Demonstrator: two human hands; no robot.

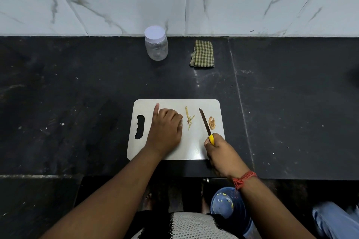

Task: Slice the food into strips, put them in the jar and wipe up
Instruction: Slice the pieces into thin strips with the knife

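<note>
Black counter (77,103), cutting board (194,147): left hand (165,130) curled on unseen food, right hand (219,153) gripping knife (205,122).

No text, label, brand, number or sign can be read on anything shown.

You had a black stone counter (77,103) carrying 3 things. The pale cutting board (171,153) lay at its front edge. Behind the board, near the wall, stood a clear jar (156,47), lid on; a folded checked cloth (202,54) lay behind the board too, right of the jar.
</note>
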